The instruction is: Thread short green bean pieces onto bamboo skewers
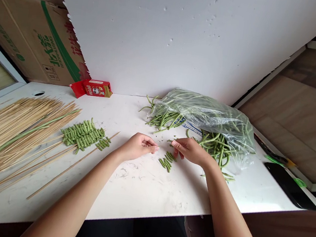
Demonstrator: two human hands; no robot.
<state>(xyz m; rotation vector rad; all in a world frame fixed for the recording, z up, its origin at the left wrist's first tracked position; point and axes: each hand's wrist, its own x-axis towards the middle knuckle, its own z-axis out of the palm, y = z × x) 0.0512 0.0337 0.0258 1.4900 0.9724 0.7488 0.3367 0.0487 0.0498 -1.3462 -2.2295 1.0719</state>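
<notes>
My left hand [139,147] hovers over the table's middle, its thumb and fingertips drawn together; whatever may be between them is too small to make out. To its right, my right hand [190,150] reaches in with thumb and fingers apart, just by a small group of cut green bean pieces [166,163]. More bits of bean lie at its fingertips, partly hidden. Left of my left hand rests a skewer [63,172] with short bean pieces [103,143] threaded near its tip. Beside it, several loaded skewers form a block of green beans [83,134].
Bare bamboo skewers [19,127] cover the left side, a long bean [25,132] across them. A clear plastic bag of long beans [205,113] spills at the back right. A red packet [98,88], a black phone [289,186] and a cardboard box [40,40] edge the white table [136,193].
</notes>
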